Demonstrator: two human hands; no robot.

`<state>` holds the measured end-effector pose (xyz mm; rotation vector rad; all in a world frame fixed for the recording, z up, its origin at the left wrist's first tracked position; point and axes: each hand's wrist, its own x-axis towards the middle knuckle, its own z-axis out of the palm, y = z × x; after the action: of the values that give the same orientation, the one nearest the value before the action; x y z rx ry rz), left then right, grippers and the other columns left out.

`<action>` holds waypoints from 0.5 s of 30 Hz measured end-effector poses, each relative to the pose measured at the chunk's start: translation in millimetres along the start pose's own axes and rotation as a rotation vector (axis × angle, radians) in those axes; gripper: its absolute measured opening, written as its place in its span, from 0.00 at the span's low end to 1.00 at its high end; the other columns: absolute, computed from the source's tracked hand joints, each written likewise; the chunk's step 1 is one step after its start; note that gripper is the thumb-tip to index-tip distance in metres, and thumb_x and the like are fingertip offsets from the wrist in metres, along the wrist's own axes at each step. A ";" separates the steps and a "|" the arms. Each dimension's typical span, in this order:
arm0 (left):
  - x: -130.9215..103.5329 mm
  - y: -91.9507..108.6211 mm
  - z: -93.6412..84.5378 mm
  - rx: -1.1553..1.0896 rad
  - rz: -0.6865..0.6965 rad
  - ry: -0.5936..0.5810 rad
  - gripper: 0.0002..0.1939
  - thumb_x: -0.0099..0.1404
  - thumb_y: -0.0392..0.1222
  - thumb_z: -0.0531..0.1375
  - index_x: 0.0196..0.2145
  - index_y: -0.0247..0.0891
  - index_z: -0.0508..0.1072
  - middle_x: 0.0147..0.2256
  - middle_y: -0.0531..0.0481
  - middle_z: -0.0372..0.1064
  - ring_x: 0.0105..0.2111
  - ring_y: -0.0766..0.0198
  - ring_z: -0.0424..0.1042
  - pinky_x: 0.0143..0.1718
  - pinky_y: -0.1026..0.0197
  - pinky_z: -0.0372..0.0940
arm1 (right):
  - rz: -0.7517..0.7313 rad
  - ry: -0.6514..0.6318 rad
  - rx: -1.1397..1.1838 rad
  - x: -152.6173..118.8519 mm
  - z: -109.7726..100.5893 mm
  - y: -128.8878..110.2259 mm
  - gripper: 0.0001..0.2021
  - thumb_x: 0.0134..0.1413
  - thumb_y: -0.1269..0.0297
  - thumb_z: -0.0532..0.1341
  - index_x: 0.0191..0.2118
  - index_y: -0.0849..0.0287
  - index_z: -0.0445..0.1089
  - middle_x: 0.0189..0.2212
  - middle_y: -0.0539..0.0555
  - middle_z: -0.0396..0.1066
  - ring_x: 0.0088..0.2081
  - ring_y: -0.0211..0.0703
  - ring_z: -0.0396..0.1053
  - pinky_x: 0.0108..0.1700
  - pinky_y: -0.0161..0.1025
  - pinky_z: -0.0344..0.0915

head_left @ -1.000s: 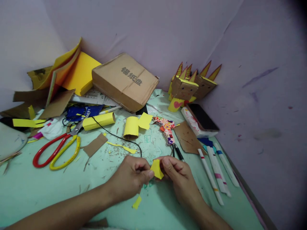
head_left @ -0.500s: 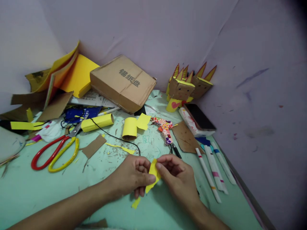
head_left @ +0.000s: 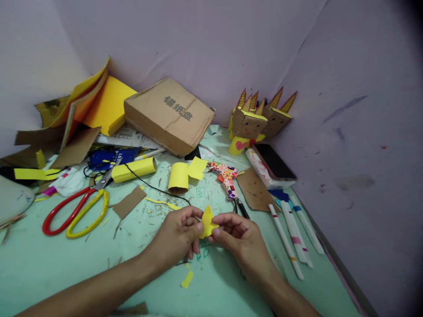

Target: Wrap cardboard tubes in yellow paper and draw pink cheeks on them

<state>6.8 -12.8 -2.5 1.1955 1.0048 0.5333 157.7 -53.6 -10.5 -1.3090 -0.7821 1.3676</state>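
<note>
Yellow paper piece [head_left: 207,222] pinched between both hands [head_left: 179,231].

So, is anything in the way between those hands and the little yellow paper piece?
Nothing visible. The left hand and right hand both have fingers on the yellow paper piece, at opposite sides. A small yellow scrap lies apart on the table, lower in the picture.

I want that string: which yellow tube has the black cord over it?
The black cord crosses the longer tube, beside the scissors, not the shorter tube near the glue gun.
</note>
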 end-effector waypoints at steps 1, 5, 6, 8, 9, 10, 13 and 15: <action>-1.8 -0.4 1.1 -0.009 0.024 -0.001 0.13 0.57 0.46 0.57 0.36 0.35 0.63 0.17 0.59 0.63 0.14 0.70 0.62 0.15 0.67 0.58 | -0.004 0.008 -0.010 0.1 0.1 0.2 0.11 0.31 0.67 0.72 0.27 0.61 0.74 0.19 0.49 0.73 0.22 0.37 0.70 0.28 0.35 0.67; -9.1 -1.4 3.7 0.045 0.146 -0.083 0.14 0.59 0.47 0.58 0.38 0.35 0.65 0.25 0.56 0.63 0.23 0.69 0.63 0.24 0.66 0.61 | -0.060 0.014 -0.055 -0.9 1.9 0.4 0.10 0.30 0.68 0.72 0.26 0.60 0.75 0.20 0.49 0.73 0.23 0.37 0.70 0.28 0.34 0.67; -10.1 -1.9 3.6 0.078 0.174 -0.098 0.13 0.60 0.48 0.57 0.37 0.35 0.66 0.25 0.56 0.62 0.24 0.69 0.63 0.25 0.66 0.60 | -0.083 0.004 -0.072 -1.5 2.6 0.3 0.10 0.30 0.68 0.72 0.25 0.60 0.75 0.21 0.49 0.74 0.23 0.38 0.70 0.28 0.34 0.67; -10.3 -3.7 2.7 0.131 0.189 -0.099 0.13 0.61 0.49 0.56 0.33 0.35 0.66 0.24 0.56 0.61 0.24 0.69 0.62 0.24 0.66 0.59 | -0.119 -0.025 -0.103 -2.6 3.8 -0.1 0.09 0.32 0.66 0.72 0.25 0.60 0.75 0.22 0.50 0.74 0.25 0.39 0.70 0.29 0.35 0.68; -9.5 -4.8 2.0 0.145 0.180 -0.093 0.14 0.62 0.50 0.54 0.31 0.35 0.66 0.22 0.56 0.60 0.22 0.69 0.62 0.23 0.66 0.58 | -0.126 -0.038 -0.109 -3.1 4.1 -0.3 0.09 0.33 0.65 0.72 0.25 0.60 0.75 0.22 0.51 0.74 0.25 0.39 0.70 0.29 0.35 0.68; -8.3 -5.9 1.4 0.148 0.163 -0.090 0.15 0.62 0.51 0.53 0.29 0.35 0.65 0.20 0.57 0.60 0.21 0.69 0.62 0.22 0.67 0.57 | -0.121 -0.046 -0.105 -3.3 4.2 -0.4 0.09 0.33 0.64 0.72 0.25 0.60 0.75 0.22 0.51 0.74 0.25 0.39 0.70 0.29 0.35 0.68; -3.9 -7.0 0.3 0.102 0.076 -0.071 0.17 0.63 0.52 0.50 0.27 0.36 0.65 0.15 0.57 0.60 0.14 0.71 0.58 0.16 0.69 0.54 | -0.068 -0.031 -0.060 -2.9 3.2 -0.7 0.11 0.32 0.64 0.72 0.26 0.60 0.73 0.21 0.49 0.72 0.23 0.38 0.69 0.29 0.35 0.68; -1.7 -5.0 0.0 0.057 0.003 -0.032 0.16 0.61 0.52 0.50 0.25 0.37 0.64 0.10 0.59 0.57 0.10 0.73 0.53 0.12 0.70 0.48 | -0.040 -0.006 -0.036 -1.9 2.2 -1.1 0.12 0.30 0.65 0.72 0.27 0.60 0.73 0.20 0.48 0.71 0.23 0.37 0.68 0.28 0.34 0.68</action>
<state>5.2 -15.7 -6.5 1.2529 0.9966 0.4895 155.6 -54.7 -8.6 -1.3114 -0.8356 1.3317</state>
